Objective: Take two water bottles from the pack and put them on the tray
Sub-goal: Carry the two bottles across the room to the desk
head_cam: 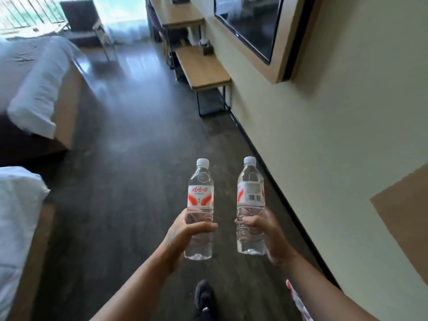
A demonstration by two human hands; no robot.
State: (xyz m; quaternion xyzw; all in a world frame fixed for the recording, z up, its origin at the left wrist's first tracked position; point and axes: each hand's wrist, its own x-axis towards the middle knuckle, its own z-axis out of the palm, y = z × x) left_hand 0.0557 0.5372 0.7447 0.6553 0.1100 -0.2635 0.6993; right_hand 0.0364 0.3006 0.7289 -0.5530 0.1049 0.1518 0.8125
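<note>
Two water bottles upright — left hand (185, 230) grips one bottle (200, 209), right hand (266, 230) other bottle (250, 205).

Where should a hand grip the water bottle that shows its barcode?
Grip the barcode bottle on its ribbed lower body, below the label, coming from the side, as the right hand does now. It is upright, and that clear section is narrow enough for fingers to wrap around, with the cap left free.

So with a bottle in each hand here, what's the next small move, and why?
Probably keep walking forward along the wall toward the wooden bench. The left hand and right hand each grip an upright, capped water bottle, so picking is done, but no tray is in view yet.
</note>
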